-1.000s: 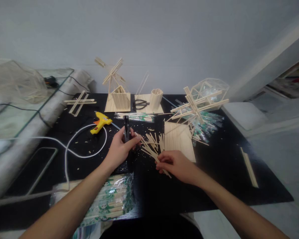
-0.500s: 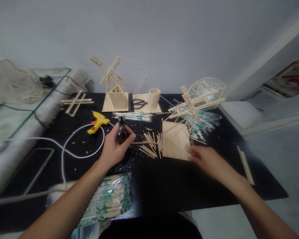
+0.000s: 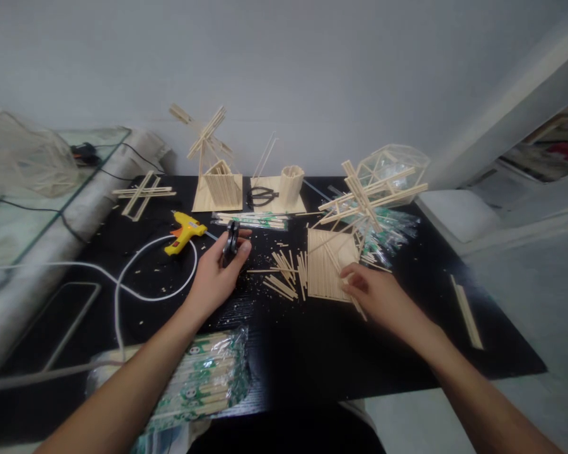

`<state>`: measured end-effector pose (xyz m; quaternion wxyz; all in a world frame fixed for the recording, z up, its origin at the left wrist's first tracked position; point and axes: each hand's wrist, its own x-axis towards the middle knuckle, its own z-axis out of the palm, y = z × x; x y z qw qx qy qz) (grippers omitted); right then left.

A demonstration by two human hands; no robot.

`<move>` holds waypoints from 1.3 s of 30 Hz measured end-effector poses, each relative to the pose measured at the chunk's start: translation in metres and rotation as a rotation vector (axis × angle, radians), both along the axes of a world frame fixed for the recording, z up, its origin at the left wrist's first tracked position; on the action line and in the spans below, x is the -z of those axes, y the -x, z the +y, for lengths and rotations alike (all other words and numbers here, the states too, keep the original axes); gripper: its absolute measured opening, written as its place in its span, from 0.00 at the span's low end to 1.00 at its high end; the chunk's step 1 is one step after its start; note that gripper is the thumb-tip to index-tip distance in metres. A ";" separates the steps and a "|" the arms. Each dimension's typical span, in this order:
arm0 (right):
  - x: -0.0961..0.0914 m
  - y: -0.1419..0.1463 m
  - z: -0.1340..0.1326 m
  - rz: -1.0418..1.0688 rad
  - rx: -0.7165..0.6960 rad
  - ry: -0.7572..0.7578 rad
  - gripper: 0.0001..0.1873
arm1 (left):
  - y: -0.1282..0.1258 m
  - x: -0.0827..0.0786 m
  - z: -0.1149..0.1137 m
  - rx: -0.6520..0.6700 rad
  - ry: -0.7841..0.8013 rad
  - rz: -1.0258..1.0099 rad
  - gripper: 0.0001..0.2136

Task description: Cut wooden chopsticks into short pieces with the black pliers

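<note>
My left hand [image 3: 220,268] is closed around a black hand tool [image 3: 231,239], which looks like small cutters held upright; its jaws are not clear. My right hand [image 3: 376,293] pinches a thin wooden stick [image 3: 358,307] that slants across the front right of a square stick base [image 3: 322,268]. Above that base stands a windmill-like cross of sticks [image 3: 362,198]. Between my hands lie several short cut sticks [image 3: 282,284], with small chips around them.
A yellow glue gun [image 3: 187,232] with a white cord lies left. Packaged chopsticks [image 3: 208,372] lie at the front. Behind are a stick windmill [image 3: 220,183], a round stick tower [image 3: 291,188] on a base and black scissors [image 3: 262,197]. Loose sticks [image 3: 467,315] lie at right.
My right hand has moved left over the base's front corner, and the stick in it now slants steeply across the base. My left hand has turned slightly, still gripping the black tool.
</note>
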<state>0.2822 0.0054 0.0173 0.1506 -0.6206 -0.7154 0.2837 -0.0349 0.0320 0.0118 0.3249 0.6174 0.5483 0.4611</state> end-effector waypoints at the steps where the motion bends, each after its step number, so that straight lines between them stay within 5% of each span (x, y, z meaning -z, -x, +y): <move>1: 0.001 0.003 0.003 -0.003 0.003 -0.020 0.04 | 0.000 -0.001 0.000 -0.010 0.001 0.023 0.17; 7: 0.012 0.012 0.018 -0.070 -0.003 -0.136 0.05 | 0.001 0.004 0.000 -0.033 -0.026 0.081 0.17; 12: 0.002 0.009 0.011 -0.123 -0.010 -0.177 0.12 | 0.003 0.008 -0.002 -0.068 -0.033 0.135 0.15; 19: -0.061 -0.018 -0.012 0.143 -0.151 0.305 0.14 | -0.002 0.003 -0.011 -0.012 -0.154 0.231 0.12; 23: -0.096 -0.014 -0.017 0.417 -0.148 0.392 0.16 | -0.004 0.002 -0.015 0.057 -0.172 0.324 0.12; 27: -0.099 0.006 -0.016 0.540 -0.117 0.237 0.15 | -0.004 0.002 -0.016 0.063 -0.207 0.347 0.11; 34: -0.080 0.056 0.007 0.267 -0.239 -0.339 0.15 | -0.007 0.001 -0.017 0.071 -0.209 0.412 0.16; 39: -0.066 0.092 0.021 0.372 -0.282 -0.232 0.16 | -0.007 0.004 -0.017 0.110 -0.202 0.421 0.15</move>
